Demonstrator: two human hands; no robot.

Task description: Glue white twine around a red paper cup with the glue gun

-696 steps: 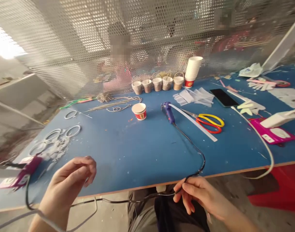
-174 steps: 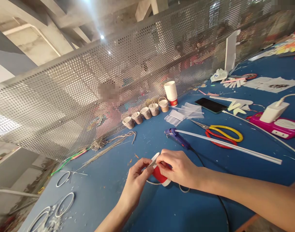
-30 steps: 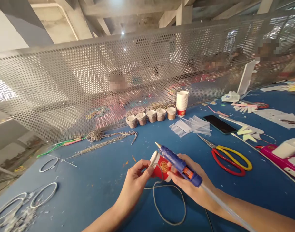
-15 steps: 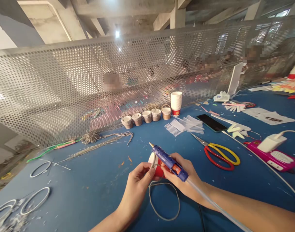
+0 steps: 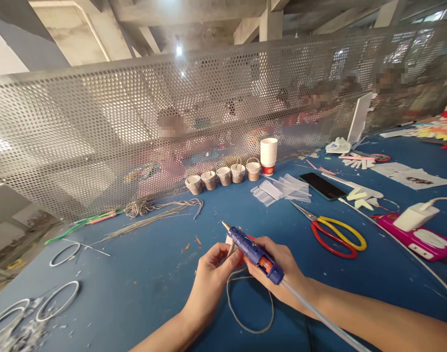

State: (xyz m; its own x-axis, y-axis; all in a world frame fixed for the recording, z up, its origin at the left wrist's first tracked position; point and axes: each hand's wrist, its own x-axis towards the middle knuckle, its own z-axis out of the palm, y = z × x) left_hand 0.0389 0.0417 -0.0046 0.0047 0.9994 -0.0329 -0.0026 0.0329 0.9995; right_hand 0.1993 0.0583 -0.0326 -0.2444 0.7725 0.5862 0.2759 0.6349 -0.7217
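My left hand (image 5: 212, 274) pinches a small red and white paper cup (image 5: 229, 240), with its thumb pressing grey cord against the side. From there the cord (image 5: 272, 313) hangs in a loose loop over the blue table. My right hand (image 5: 280, 264) is closed on a blue hot glue gun (image 5: 249, 248), and its fingertips also reach the cup. The gun's brass nozzle points up and left, beyond the cup. A long translucent glue stick (image 5: 318, 315) runs out of its back end. Gun and fingers hide most of the cup.
Several cord-wrapped little baskets (image 5: 223, 176) and a stack of paper cups (image 5: 268, 154) line the perforated metal screen (image 5: 109, 132). Rightward lie scissors (image 5: 335, 234), a phone (image 5: 322, 186), clear strips (image 5: 282, 189) and a pink power strip (image 5: 424, 239). Wire rings (image 5: 58, 300) and cord strands (image 5: 146, 222) lie leftward.
The glue gun has shifted slightly down and left with my right hand. The cup has turned, so less of its red side shows. Both hands keep their hold.
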